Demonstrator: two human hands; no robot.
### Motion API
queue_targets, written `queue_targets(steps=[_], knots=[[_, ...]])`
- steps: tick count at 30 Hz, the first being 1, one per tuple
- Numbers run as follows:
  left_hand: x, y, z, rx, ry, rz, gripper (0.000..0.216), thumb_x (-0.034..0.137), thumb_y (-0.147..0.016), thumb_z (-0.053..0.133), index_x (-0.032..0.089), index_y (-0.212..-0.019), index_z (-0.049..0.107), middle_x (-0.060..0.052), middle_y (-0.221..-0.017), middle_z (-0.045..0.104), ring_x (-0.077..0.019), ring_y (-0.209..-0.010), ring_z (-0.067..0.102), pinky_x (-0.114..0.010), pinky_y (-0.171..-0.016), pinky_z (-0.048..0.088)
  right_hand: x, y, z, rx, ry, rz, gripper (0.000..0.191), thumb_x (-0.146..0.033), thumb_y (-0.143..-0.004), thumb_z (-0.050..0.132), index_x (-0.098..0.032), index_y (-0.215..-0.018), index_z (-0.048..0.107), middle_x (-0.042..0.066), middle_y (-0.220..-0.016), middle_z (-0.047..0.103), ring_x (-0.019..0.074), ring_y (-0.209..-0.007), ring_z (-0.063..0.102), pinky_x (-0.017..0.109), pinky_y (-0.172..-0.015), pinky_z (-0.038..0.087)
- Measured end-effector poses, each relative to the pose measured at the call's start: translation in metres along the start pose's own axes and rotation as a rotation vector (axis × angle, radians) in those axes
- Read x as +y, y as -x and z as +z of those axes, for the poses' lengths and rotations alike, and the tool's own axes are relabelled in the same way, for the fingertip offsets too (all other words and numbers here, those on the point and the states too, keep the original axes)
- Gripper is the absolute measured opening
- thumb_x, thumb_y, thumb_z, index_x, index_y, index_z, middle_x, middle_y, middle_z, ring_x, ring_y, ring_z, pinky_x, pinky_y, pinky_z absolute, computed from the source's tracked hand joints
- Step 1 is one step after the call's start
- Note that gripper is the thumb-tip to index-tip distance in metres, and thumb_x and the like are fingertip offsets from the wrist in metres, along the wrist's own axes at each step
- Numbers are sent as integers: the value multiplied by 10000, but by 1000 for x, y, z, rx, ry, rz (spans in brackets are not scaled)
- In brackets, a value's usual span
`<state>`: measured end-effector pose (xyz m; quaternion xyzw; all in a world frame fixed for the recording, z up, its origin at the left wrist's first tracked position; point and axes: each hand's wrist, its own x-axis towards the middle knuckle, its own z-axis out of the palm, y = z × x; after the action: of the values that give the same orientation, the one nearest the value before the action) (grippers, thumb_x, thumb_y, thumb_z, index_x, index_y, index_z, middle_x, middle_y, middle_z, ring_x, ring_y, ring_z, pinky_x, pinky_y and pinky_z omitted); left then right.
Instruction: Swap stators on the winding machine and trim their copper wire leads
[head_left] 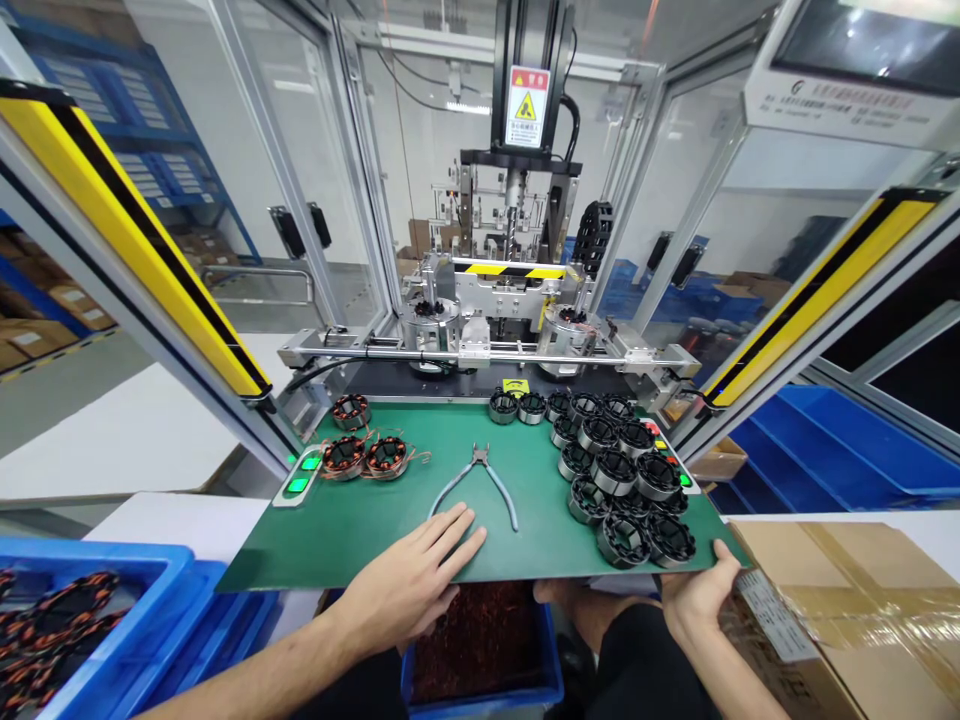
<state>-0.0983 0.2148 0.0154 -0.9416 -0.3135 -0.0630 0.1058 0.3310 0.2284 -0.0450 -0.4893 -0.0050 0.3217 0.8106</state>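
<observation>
My left hand lies at the front edge of the green work board, fingers stretched out. Its fingertips are by the left handle of blue-handled cutting pliers, which lie spread with jaws pointing away. My right hand is around the board's front right edge, thumb on top and the other fingers hidden below. Just beyond it stand several black-and-silver stator cores, without visible copper, some stacked. At the board's left sit three stators wound with copper wire, loose wire ends sticking out.
Behind the board stands a machine with two metal fixtures, between yellow side posts. Green-lit buttons flank the board. A blue bin of wound parts is at left, a cardboard box at right, a blue bin below.
</observation>
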Motion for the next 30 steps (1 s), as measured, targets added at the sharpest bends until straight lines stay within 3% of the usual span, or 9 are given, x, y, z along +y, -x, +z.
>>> queue_targets(steps=[7,17,27,30], knots=[[0,1,1,7,3,1,782,254,-951,688,150,-1670,398,-190,-1694,505,-356,-1574,489,-461,-1281,376,2,-2,-2,-3,24,-11,481,-520,-714,645,-231,-1090,724,4,-1135,804,198,-1171,711,257,-781,648],[0,1,3,1,17,-4,799,245,-949,665,160,-1683,362,-191,-1718,473,-359,-1587,473,-462,-1287,363,1,1,0,15,-28,-7,445,-454,-741,634,-223,-1094,777,30,-1169,810,237,-1145,738,312,-708,677],[1,-1,-1,3,-39,17,816,265,-918,732,119,-1656,417,-219,-1675,519,-383,-1543,520,-478,-1264,390,4,1,0,-53,21,-86,523,-559,-727,680,-208,-1112,719,63,-1220,783,279,-1293,679,439,-1039,643],[1,-1,-2,8,-35,18,758,322,-981,692,130,-1660,416,-205,-1677,521,-367,-1551,510,-464,-1267,385,2,4,3,-28,18,-75,509,-542,-733,648,-207,-1107,726,50,-1239,783,266,-1327,663,427,-1059,636]])
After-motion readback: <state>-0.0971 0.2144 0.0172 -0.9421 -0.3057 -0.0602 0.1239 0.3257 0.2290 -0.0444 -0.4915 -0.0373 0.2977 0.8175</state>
